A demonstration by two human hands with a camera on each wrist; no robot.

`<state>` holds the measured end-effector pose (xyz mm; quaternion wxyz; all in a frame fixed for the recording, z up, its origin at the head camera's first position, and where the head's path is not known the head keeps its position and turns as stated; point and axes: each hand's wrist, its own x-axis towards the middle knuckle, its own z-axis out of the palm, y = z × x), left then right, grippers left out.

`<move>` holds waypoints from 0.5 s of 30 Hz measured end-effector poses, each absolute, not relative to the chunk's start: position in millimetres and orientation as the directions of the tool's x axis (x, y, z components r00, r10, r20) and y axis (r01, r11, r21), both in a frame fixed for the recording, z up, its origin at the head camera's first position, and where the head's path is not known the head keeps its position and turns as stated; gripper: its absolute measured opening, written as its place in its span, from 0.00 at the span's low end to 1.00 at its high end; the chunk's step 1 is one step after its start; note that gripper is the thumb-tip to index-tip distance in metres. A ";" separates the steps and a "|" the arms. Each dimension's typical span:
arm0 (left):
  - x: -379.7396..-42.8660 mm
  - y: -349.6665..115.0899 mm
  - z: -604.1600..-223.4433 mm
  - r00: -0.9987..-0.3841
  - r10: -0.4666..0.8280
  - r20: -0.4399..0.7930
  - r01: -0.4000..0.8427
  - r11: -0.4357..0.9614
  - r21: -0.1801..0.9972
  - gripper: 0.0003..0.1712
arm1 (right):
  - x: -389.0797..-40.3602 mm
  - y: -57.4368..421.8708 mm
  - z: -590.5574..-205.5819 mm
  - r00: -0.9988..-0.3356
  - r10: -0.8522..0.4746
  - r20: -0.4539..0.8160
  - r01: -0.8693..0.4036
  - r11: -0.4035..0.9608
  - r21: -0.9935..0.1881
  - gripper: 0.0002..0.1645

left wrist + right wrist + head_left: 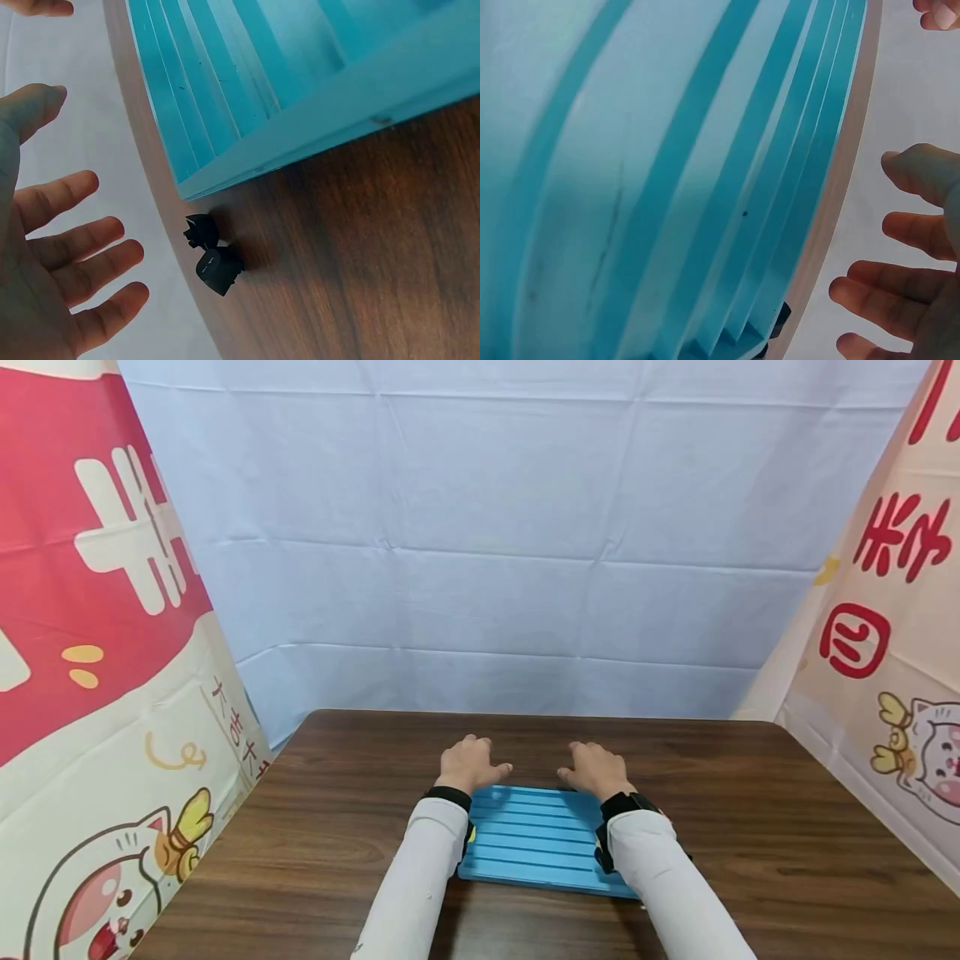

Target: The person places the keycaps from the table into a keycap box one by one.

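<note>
A blue ridged board (536, 841) lies flat on the table between my forearms. My left hand (469, 765) is over its far left corner, thumb pointing inward. Over the far right corner is my right hand (597, 770), its thumb turned toward the left one. Both hands have loosely spread fingers and hold nothing. In the left wrist view, two small black pieces (220, 268) of unclear kind sit on the wood beside the board's corner. Part of a dark piece (781, 320) shows past the board's edge in the right wrist view.
The dark wood-grain table (360, 827) ends at a straight far edge with rounded corners. A pale hanging cloth (495, 543) stands behind it. Printed cloths hang at the left (90, 710) and right (877, 693). Black bands with devices circle both wrists.
</note>
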<state>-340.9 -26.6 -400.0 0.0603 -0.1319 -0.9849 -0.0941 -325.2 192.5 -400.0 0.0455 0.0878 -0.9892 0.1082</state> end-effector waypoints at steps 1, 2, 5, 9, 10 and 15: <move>-340.6 -26.7 -400.0 -0.959 0.246 0.141 0.268 0.949 0.166 0.35 | -325.0 192.4 -400.3 -0.980 -0.166 0.108 -0.186 0.960 -0.211 0.32; -340.4 -26.8 -399.9 -0.959 0.245 0.143 0.267 0.949 0.166 0.35 | -324.9 192.3 -400.6 -0.980 -0.167 0.107 -0.187 0.958 -0.215 0.32; -340.9 -26.7 -400.3 -0.959 0.245 0.141 0.267 0.949 0.165 0.35 | -324.7 192.5 -401.5 -0.980 -0.170 0.104 -0.190 0.956 -0.224 0.31; -342.0 -26.3 -400.7 -0.958 0.247 0.145 0.269 0.950 0.160 0.35 | -324.5 192.7 -402.3 -0.980 -0.173 0.101 -0.192 0.956 -0.222 0.31; -342.0 -26.2 -400.8 -0.958 0.248 0.145 0.270 0.950 0.159 0.35 | -324.6 192.8 -402.7 -0.980 -0.175 0.099 -0.193 0.956 -0.221 0.31; -340.5 -25.7 -400.7 -0.956 0.255 0.142 0.276 0.949 0.154 0.35 | -324.5 192.5 -403.2 -0.978 -0.190 0.085 -0.205 0.952 -0.229 0.31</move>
